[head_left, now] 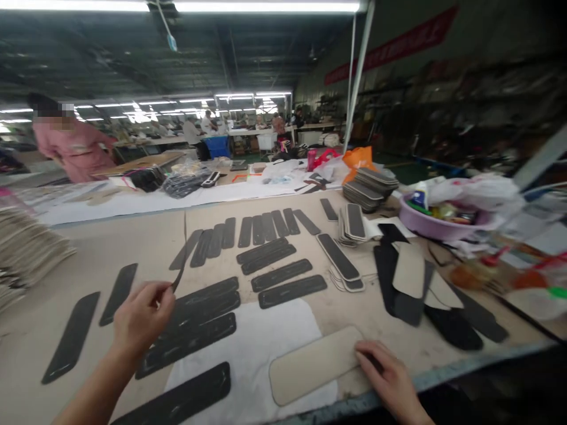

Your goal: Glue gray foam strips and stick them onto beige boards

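Note:
My left hand (144,316) is raised over the left part of the table, thumb and fingertips pinching a thin dark strip (182,254) that stands upright and looks edge-on. Below it lie dark rounded panels (195,345) with a shiny, wet-looking surface. Near the front edge, my right hand (385,375) grips the right end of a beige rounded panel (314,363), which lies partly on a white cloth or sheet (283,321). Several more dark panels (292,289) are laid out in rows beyond the cloth.
Stacked panels (370,189) stand at the back right, beside a purple basin (443,221) of bags and bottles. Loose black and beige pieces (410,268) overlap at the right. A tall pile of sheets (31,254) rises at the left. A person in pink (73,144) stands beyond.

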